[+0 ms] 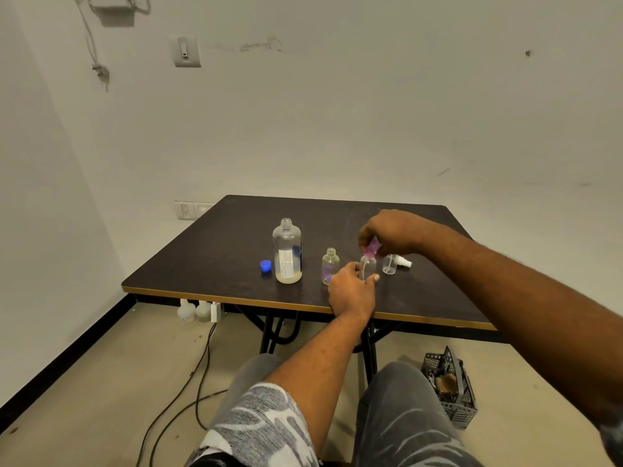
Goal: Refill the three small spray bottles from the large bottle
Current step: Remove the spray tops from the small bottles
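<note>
The large clear bottle (287,251) stands uncapped on the dark table (215,251), with a little pale liquid at its bottom. Its blue cap (265,265) lies just to its left. Three small clear bottles stand in a row to the right. The left small bottle (330,266) is open-topped. My left hand (352,291) grips the base of the middle small bottle (368,266). My right hand (391,232) pinches a purple spray top (372,249) at that bottle's neck. The right small bottle (389,264) has a white spray head (403,262) lying beside it.
A grey slotted basket (450,387) sits on the floor at the right of my legs. Black cables (199,375) trail over the floor at the left. Two white bottles (194,311) stand on the floor under the table's front left edge.
</note>
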